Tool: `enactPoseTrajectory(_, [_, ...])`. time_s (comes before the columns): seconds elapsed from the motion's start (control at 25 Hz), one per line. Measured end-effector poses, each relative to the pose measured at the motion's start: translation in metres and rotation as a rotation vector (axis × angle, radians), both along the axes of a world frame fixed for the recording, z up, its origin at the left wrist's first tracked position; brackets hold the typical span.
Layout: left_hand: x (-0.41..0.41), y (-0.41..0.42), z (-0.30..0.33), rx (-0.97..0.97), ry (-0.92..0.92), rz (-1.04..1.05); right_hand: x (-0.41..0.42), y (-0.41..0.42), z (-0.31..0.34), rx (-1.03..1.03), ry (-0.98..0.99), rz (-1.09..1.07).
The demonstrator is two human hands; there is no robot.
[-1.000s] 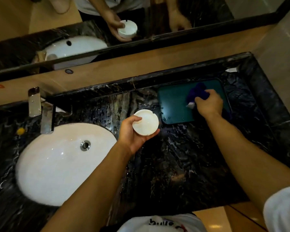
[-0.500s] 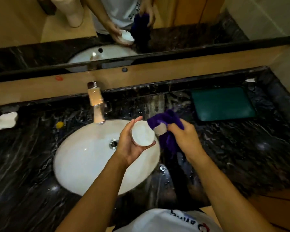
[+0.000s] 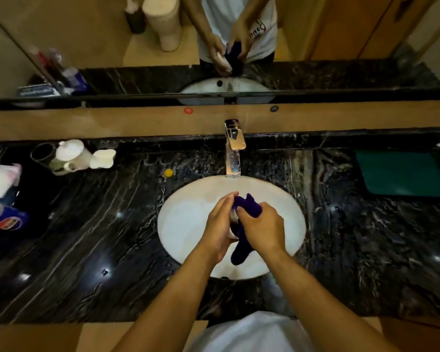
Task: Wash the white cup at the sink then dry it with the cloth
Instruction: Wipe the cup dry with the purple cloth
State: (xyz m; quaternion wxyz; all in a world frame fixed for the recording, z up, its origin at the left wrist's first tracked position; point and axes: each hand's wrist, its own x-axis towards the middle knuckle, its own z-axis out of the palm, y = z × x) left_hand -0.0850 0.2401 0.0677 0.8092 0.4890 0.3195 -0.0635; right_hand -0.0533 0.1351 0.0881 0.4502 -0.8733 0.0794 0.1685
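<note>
Left hand (image 3: 220, 226) closed around small white ceramic cup (image 3: 233, 219), mostly hidden, above oval white basin (image 3: 188, 224) to catch drips; right hand (image 3: 263, 228) clenched, pressing dark purple cloth (image 3: 247, 208) in to dry.

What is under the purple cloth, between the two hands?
A sliver of the white cup shows between the left hand and the purple cloth, which the right hand presses on. The rest of the cup is covered.
</note>
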Motion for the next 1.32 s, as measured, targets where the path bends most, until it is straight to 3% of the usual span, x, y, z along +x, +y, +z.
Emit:
enactPoseTrajectory(0.12, [-0.006,-0.004,0.005,0.036,0.023,0.040,-0.003,0.006,0.009,0.243,0.053,-0.047])
enactPoseTrajectory(0.24, [-0.006,0.007,0.018,0.016,-0.002,0.083,0.000,-0.003,0.028,0.472,0.092,0.199])
enactPoseTrajectory(0.32, [-0.004,0.013,0.028,0.006,-0.028,0.075,0.003,-0.012,0.038,0.490,0.085,0.399])
enactPoseTrajectory(0.52, [-0.005,0.019,0.047,-0.076,-0.056,0.030,0.024,-0.026,0.065,0.331,0.055,0.841])
enactPoseTrajectory(0.8, [-0.001,-0.003,0.052,-0.058,0.005,0.024,0.047,-0.022,0.100,-0.193,-0.077,1.190])
enactPoseTrajectory(0.92, [0.001,-0.013,0.050,-0.040,0.031,0.023,0.038,-0.020,0.099,-0.442,-0.208,1.151])
enactPoseTrajectory(1.08, [0.005,-0.028,0.048,0.011,0.071,0.024,0.018,-0.015,0.078,-0.661,-0.372,0.863])
enactPoseTrajectory(1.32, [0.011,-0.016,0.048,-0.045,0.077,0.050,0.002,-0.026,0.037,-0.428,-0.640,0.594])
